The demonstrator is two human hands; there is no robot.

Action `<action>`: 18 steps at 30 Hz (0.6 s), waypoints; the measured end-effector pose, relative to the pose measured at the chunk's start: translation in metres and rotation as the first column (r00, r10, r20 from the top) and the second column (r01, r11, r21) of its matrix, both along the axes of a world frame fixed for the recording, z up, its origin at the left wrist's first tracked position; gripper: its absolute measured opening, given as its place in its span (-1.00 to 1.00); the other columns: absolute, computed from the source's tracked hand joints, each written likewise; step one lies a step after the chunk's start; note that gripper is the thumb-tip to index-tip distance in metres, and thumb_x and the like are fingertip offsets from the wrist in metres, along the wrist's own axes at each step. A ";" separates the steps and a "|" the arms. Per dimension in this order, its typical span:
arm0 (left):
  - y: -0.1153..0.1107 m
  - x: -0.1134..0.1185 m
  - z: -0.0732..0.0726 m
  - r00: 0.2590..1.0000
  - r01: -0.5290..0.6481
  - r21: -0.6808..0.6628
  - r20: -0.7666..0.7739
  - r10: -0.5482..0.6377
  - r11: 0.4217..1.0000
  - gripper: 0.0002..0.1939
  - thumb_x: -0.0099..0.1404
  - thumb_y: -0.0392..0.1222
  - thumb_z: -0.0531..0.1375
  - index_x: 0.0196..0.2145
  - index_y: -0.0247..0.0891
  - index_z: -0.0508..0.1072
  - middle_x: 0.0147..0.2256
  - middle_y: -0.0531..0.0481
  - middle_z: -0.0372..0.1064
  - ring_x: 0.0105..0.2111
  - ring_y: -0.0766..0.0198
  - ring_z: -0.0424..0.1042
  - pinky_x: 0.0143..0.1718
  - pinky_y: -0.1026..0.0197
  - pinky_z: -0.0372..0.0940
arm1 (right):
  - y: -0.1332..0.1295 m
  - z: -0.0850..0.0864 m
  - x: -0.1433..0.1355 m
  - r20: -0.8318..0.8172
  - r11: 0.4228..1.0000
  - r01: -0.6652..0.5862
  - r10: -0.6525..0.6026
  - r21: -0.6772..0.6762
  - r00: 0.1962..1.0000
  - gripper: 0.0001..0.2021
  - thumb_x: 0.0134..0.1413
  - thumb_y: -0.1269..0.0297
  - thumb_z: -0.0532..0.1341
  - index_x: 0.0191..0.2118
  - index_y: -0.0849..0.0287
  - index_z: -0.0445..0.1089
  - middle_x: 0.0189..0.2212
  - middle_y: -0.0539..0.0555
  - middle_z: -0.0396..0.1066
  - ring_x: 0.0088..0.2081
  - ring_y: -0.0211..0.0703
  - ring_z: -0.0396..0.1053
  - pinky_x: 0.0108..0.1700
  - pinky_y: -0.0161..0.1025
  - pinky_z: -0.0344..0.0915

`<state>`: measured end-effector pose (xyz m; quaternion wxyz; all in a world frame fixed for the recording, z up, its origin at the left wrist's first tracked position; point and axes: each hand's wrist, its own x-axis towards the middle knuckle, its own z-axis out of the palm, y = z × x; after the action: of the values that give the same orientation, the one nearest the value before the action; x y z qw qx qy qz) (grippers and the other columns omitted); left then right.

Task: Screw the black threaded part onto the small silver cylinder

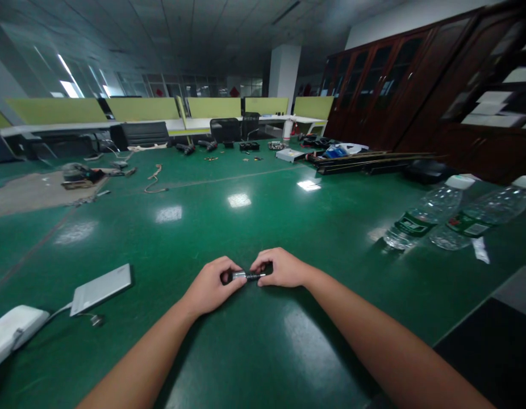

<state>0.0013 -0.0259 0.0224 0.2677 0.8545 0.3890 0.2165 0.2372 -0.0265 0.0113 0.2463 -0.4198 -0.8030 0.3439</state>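
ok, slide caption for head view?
Left hand grips a small silver-black part, right hand at its thin end, over a green tabletop.

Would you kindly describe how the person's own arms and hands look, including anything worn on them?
The left hand and right hand are ungloved, with no rings showing. The left forearm and right forearm are bare as far as the picture shows them: no sleeve, watch, bracelet or marking can be made out.
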 end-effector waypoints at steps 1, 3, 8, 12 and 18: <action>0.000 0.000 0.000 1.000 0.001 -0.004 0.001 -0.001 1.000 -0.75 0.29 -0.02 0.20 -0.25 -0.26 0.54 -0.40 0.01 0.36 -0.42 0.27 0.33 -0.37 0.26 0.19 | 0.002 0.000 0.000 0.001 1.000 -0.001 0.001 -0.009 1.000 -0.68 -0.21 0.39 0.43 -0.20 0.20 0.56 -0.35 0.03 0.48 -0.31 -0.22 0.43 -0.20 -0.28 0.33; 0.001 0.000 0.001 1.000 -0.005 -0.014 0.000 0.005 1.000 -0.75 0.27 -0.02 0.23 -0.26 -0.27 0.54 -0.40 0.00 0.37 -0.42 0.28 0.33 -0.37 0.26 0.20 | 0.005 0.003 -0.002 0.028 1.000 -0.013 0.013 -0.028 1.000 -0.68 -0.22 0.38 0.44 -0.21 0.19 0.57 -0.36 0.01 0.48 -0.33 -0.24 0.42 -0.22 -0.30 0.32; 0.002 -0.001 0.000 1.000 -0.013 -0.007 0.013 0.013 1.000 -0.78 0.20 -0.07 0.28 -0.29 -0.27 0.54 -0.41 0.01 0.36 -0.42 0.27 0.33 -0.36 0.26 0.21 | 0.009 0.014 -0.009 0.182 0.996 -0.046 0.059 -0.073 0.982 -0.78 -0.15 0.33 0.42 -0.27 0.18 0.60 -0.46 -0.01 0.47 -0.42 -0.27 0.37 -0.34 -0.34 0.24; 0.004 -0.002 -0.004 0.999 -0.018 0.000 0.043 0.018 1.000 -0.80 0.17 -0.10 0.31 -0.30 -0.28 0.51 -0.41 0.02 0.36 -0.42 0.28 0.34 -0.37 0.27 0.21 | 0.001 0.010 -0.014 0.156 0.999 0.034 -0.037 0.023 0.987 -0.79 -0.11 0.35 0.39 -0.24 0.16 0.60 -0.41 0.01 0.49 -0.39 -0.27 0.38 -0.33 -0.34 0.22; 0.008 0.000 -0.006 0.999 -0.027 0.008 0.037 0.027 1.000 -0.79 0.18 -0.08 0.31 -0.31 -0.27 0.49 -0.41 0.02 0.35 -0.41 0.26 0.34 -0.37 0.26 0.22 | -0.008 0.001 -0.010 -0.002 0.996 0.069 -0.069 0.059 0.998 -0.78 -0.06 0.31 0.38 -0.21 0.17 0.57 -0.33 0.05 0.51 -0.29 -0.22 0.42 -0.22 -0.30 0.27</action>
<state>0.0014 -0.0183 0.0165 0.2683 0.8461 0.3947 0.2373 0.2276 -0.0346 0.0123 0.2702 -0.4399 -0.7980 0.3110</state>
